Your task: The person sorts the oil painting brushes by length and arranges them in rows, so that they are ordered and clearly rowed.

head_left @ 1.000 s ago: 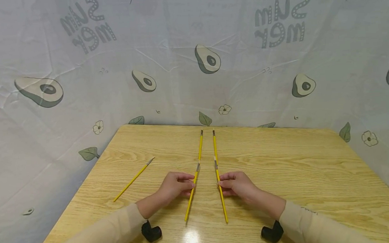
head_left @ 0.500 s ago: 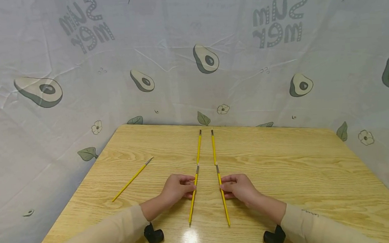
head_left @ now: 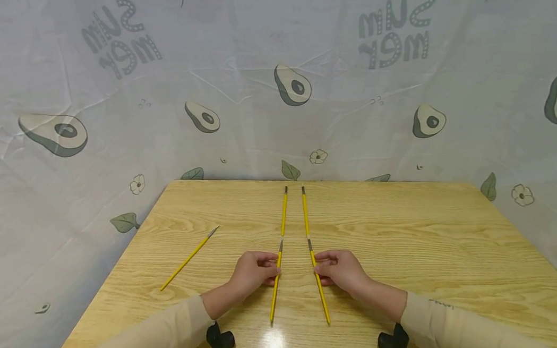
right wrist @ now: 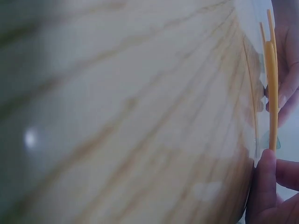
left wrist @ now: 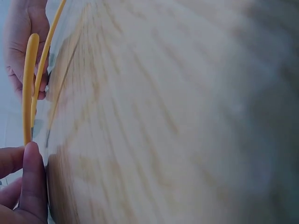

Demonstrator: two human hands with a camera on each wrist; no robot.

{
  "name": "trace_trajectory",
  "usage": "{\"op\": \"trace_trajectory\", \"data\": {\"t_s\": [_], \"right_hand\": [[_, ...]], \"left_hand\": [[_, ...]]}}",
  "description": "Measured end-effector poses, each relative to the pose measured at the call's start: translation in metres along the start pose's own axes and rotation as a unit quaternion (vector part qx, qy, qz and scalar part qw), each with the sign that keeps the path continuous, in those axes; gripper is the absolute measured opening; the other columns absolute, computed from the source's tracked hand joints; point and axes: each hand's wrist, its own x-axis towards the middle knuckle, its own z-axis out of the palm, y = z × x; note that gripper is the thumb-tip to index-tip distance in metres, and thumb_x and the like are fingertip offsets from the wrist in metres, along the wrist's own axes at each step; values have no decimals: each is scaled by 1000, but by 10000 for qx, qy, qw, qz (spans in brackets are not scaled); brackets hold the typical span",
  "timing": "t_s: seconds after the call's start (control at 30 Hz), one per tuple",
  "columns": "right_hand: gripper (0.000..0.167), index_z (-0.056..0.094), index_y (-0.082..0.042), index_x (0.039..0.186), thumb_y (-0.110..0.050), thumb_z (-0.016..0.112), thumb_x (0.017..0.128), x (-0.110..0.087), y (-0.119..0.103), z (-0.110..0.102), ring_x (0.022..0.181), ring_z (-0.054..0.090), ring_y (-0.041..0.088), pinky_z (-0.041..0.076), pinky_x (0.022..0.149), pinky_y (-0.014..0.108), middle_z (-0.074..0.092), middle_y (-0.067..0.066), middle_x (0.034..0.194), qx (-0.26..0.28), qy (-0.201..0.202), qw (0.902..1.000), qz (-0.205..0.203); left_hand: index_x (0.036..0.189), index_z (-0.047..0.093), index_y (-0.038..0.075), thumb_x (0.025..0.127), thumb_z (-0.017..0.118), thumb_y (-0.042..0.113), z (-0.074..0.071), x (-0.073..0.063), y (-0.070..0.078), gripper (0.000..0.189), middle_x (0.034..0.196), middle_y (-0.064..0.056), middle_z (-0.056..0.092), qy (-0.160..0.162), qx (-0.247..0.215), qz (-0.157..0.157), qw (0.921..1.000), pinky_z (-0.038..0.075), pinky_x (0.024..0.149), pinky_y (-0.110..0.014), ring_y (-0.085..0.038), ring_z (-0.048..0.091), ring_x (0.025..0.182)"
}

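In the head view my left hand (head_left: 253,270) pinches a yellow paintbrush (head_left: 274,297) between thumb and fingers, bristles pointing away from me. A matching paintbrush (head_left: 323,301) is pinched in my right hand (head_left: 343,270), also with bristles away. Beyond them lie two more yellow paintbrushes, a left one (head_left: 284,211) and a right one (head_left: 306,212); their handle ends come close to the tips of the held pair. In the left wrist view, the thumb and fingertips hold the brush handle (left wrist: 30,84). The right wrist view has the other handle (right wrist: 272,93) pinched likewise.
A single yellow paintbrush (head_left: 188,260) lies slanted on the wooden table (head_left: 406,230), left of my left hand. A pale cloth printed with avocados (head_left: 293,85) hangs behind the table. Black wrist mounts (head_left: 220,340) sit under both forearms.
Both held brushes have come slightly nearer to me, so their tips no longer overlap the far brushes' handles. During the last half second the hands have barely moved.
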Motion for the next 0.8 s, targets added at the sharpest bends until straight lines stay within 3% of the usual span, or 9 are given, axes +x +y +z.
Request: {"op": "trace_trajectory", "data": {"t_s": [0.3,0.47,0.8], "right_hand": [[20,66,8,106,5,69,86,3,1,1,74,67,19,58,63,34,67,10,84,-154,36,9999,-15],[17,66,7,98,3,72,83,6,0,0,69,67,21,58,62,34,67,9,80,-325,9,9995,-43],[19,65,7,98,3,73,81,8,-2,-1,69,67,21,58,60,35,67,10,77,-422,-170,9989,-111]], "left_hand": [[112,67,-9,84,72,-3,0,3,0,30,80,-7,65,48,211,-238,9995,58,59,-31,-15,65,67],[111,67,-9,83,72,-2,1,4,1,29,77,-7,65,13,355,-194,9992,58,57,-31,-15,65,65],[109,66,-10,83,72,-1,-1,3,6,28,73,-5,63,-51,691,-74,9976,57,53,-31,-17,64,56]]}}
